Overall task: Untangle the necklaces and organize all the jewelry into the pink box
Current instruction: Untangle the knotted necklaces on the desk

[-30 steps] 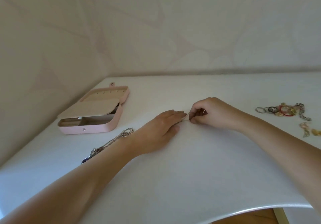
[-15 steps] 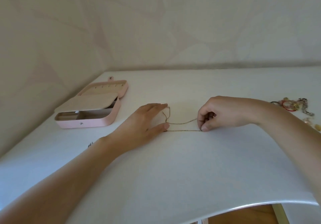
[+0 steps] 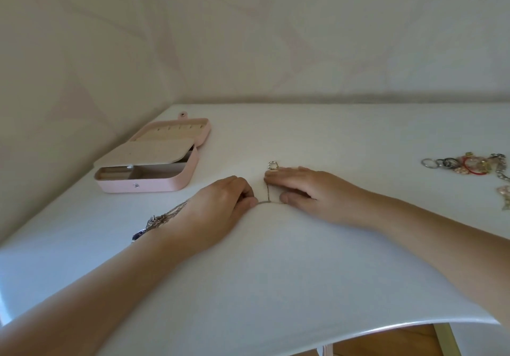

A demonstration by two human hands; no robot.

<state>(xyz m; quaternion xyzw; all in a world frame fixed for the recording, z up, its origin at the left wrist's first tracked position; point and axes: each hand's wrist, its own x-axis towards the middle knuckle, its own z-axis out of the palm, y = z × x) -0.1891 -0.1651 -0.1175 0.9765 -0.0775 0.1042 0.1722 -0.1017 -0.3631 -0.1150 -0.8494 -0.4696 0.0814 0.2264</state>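
Note:
A thin gold necklace chain (image 3: pixel 268 195) lies on the white table (image 3: pixel 276 259) between my hands, with a small round pendant (image 3: pixel 272 165) at its far end. My left hand (image 3: pixel 220 209) has curled fingers and pinches the chain at its near left end. My right hand (image 3: pixel 306 190) lies flat, fingers straight, pressing the chain down, thumb by the near strand. The pink box (image 3: pixel 154 170) stands open at the left, with beige compartments. A tangle of silver chains (image 3: pixel 162 219) lies by my left wrist, partly hidden.
A heap of rings, bracelets and earrings (image 3: pixel 469 165) lies at the right edge of the table, with a gold piece (image 3: pixel 506 194) just below it. The wall runs behind the table. The table's front edge curves close to me.
The chain was stretched sideways between both hands. Now my right hand has flattened on it and moved left, my left hand has curled, and the pendant shows beyond my right fingertips.

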